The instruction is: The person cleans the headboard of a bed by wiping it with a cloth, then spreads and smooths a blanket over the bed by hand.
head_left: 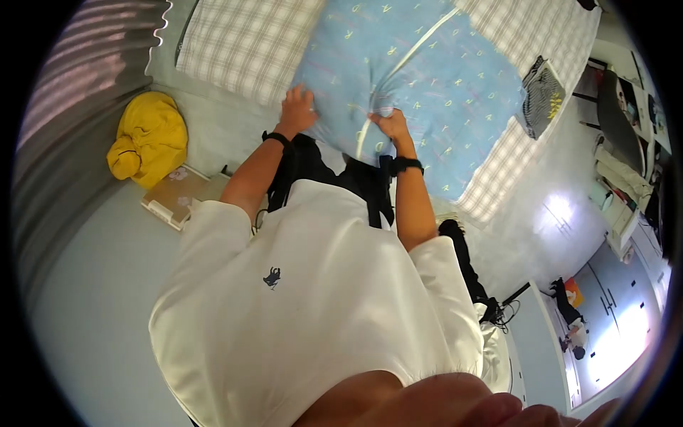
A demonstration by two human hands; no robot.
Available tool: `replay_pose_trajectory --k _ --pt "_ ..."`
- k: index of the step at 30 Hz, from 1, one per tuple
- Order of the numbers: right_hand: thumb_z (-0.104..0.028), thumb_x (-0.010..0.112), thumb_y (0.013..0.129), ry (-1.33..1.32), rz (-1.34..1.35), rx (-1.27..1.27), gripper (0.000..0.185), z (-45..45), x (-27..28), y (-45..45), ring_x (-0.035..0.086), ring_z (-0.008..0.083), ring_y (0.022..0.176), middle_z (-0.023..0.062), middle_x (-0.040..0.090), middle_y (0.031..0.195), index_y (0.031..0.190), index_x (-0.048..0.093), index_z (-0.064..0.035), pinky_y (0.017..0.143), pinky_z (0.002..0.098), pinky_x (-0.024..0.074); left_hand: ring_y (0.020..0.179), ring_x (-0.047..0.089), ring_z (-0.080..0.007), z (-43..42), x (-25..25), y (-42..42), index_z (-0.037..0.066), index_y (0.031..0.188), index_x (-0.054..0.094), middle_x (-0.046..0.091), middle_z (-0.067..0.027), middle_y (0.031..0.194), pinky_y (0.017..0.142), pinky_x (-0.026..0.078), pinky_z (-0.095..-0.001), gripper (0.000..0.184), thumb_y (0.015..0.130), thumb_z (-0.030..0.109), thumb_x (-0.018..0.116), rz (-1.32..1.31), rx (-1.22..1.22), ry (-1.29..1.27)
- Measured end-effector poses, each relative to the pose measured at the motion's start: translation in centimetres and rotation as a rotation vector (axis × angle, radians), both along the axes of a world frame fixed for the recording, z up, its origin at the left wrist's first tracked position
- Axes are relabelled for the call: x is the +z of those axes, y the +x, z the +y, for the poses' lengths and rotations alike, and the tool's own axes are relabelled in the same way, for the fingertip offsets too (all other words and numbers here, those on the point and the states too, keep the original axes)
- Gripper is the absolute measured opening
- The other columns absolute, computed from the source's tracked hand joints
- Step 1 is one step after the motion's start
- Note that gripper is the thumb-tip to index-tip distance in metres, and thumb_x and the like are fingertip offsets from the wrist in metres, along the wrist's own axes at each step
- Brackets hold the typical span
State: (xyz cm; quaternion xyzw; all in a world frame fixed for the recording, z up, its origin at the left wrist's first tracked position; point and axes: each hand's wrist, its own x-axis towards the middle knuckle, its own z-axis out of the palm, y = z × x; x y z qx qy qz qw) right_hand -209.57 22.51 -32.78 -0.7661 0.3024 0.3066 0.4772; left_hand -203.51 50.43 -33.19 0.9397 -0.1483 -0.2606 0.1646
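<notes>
A light blue duvet cover [455, 92] with small yellow print lies spread over a bed. A white strip [420, 44], which looks like a zipper line, runs across it. My right hand [393, 127] is closed at this strip, and the fabric bunches in front of the fingers. Whether it pinches a zipper pull or only cloth is too small to tell. On the left edge of the cover, where it meets the checked bedding, rests my left hand [297, 110], its fingers spread and gripping nothing visible. Both wrists wear black bands.
Checked bedding [238, 46] lies beneath the cover. At its right edge is a dark striped cloth item [544, 99]. A yellow bag [149, 135] sits at the left by a grey curtain [67, 107], above a brown box [171, 193]. A cluttered shelf [626, 171] stands far right.
</notes>
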Motion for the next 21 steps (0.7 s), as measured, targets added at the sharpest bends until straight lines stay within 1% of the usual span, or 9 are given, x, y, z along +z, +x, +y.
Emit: replay_pose_trajectory --k 1,4,6,8,10,12,13,16,21 --pt "-0.028 0.077 0.07 0.014 -0.045 0.014 0.042 -0.4 1.2 0.1 0.063 0.0212 0.074 0.0132 0.067 0.084 0.094 0.065 0.0036 0.067 0.0336 0.0489 0.121 0.038 -0.0379 -0.4 0.8 0.2 0.005 0.105 0.053 0.037 -0.0167 0.133 0.095 0.036 -0.0512 0.036 0.072 0.017 0.065 -0.285 -0.078 -0.017" --pt "-0.036 0.077 0.068 -0.096 -0.152 0.0 0.05 -3.3 11.2 -0.2 0.065 0.0322 0.085 0.0244 0.065 0.091 0.09 0.064 0.0061 0.075 0.0365 0.0495 0.126 0.034 -0.0383 -2.5 2.3 0.7 0.004 0.11 0.052 0.037 -0.0172 0.137 0.1 0.032 -0.0524 0.041 0.072 0.016 0.065 -0.324 -0.166 -0.3" --pt "-0.036 0.078 0.066 -0.092 -0.158 -0.062 0.057 -5.8 14.0 -1.8 0.065 0.0337 0.085 0.0234 0.065 0.089 0.1 0.06 0.0065 0.076 0.038 0.0495 0.13 0.029 -0.0383 -4.4 1.1 0.4 0.005 0.113 0.051 0.032 -0.0162 0.141 0.101 0.03 -0.0541 0.045 0.072 0.017 0.065 -0.237 -0.285 -0.378" --pt "-0.036 0.079 0.066 -0.115 -0.195 -0.053 0.062 -8.2 11.8 -4.4 0.065 0.0335 0.085 0.0228 0.065 0.09 0.106 0.058 0.0065 0.077 0.0385 0.0494 0.133 0.024 -0.0383 -6.0 0.6 0.2 0.005 0.116 0.05 0.028 -0.0152 0.145 0.102 0.028 -0.0558 0.048 0.072 0.018 0.065 -0.155 -0.398 -0.434" --pt "-0.037 0.08 0.066 -0.428 -0.069 -0.109 0.075 -10.1 6.8 -8.3 0.062 0.0266 0.093 0.0213 0.062 0.105 0.12 0.05 0.005 0.077 0.0354 0.0488 0.136 0.019 -0.0376 -7.2 0.8 -0.5 0.006 0.124 0.047 0.022 -0.0122 0.149 0.103 0.023 -0.06 0.058 0.072 0.021 0.066 0.073 -0.507 -0.221" --pt "-0.044 0.081 0.062 -0.475 -0.033 0.047 0.1 -11.7 -0.8 -12.4 0.051 0.0308 0.114 0.0263 0.049 0.125 0.133 0.033 0.0059 0.09 0.0359 0.0438 0.138 0.015 -0.0359 -7.1 0.7 -0.2 0.008 0.132 0.043 0.019 -0.0111 0.151 0.103 0.021 -0.0615 0.067 0.07 0.022 0.067 0.178 -0.552 -0.077" --pt "-0.047 0.081 0.061 -0.331 0.024 -0.083 0.105 -10.3 -1.4 -11.7 0.041 0.0334 0.125 0.028 0.038 0.135 0.134 0.03 0.0074 0.099 0.0373 0.0369 0.139 0.014 -0.0337 -6.9 0.3 0.0 0.011 0.131 0.044 0.019 -0.0086 0.151 0.104 0.021 -0.061 0.064 0.072 0.023 0.065 0.21 -0.603 0.005" --pt "-0.049 0.082 0.059 -0.001 0.189 -0.388 0.112 -6.7 -2.6 -9.2 0.04 0.0343 0.125 0.0268 0.037 0.136 0.137 0.024 0.0078 0.102 0.0392 0.0348 0.14 0.01 -0.0303 -5.7 -0.4 1.5 0.017 0.132 0.044 0.015 -0.0041 0.153 0.105 0.019 -0.0604 0.063 0.073 0.022 0.065 0.273 -0.644 0.119" --pt "-0.048 0.089 0.048 -0.105 0.195 -0.384 0.137 -3.8 -9.1 -7.8 0.036 0.0343 0.127 0.0281 0.032 0.138 0.136 0.006 0.0157 0.106 0.0393 0.0299 0.142 0.005 -0.0252 -2.7 -0.3 3.3 0.021 0.134 0.043 0.012 0.0006 0.154 0.107 0.016 -0.0599 0.063 0.075 0.019 0.065 0.444 -0.647 0.072"
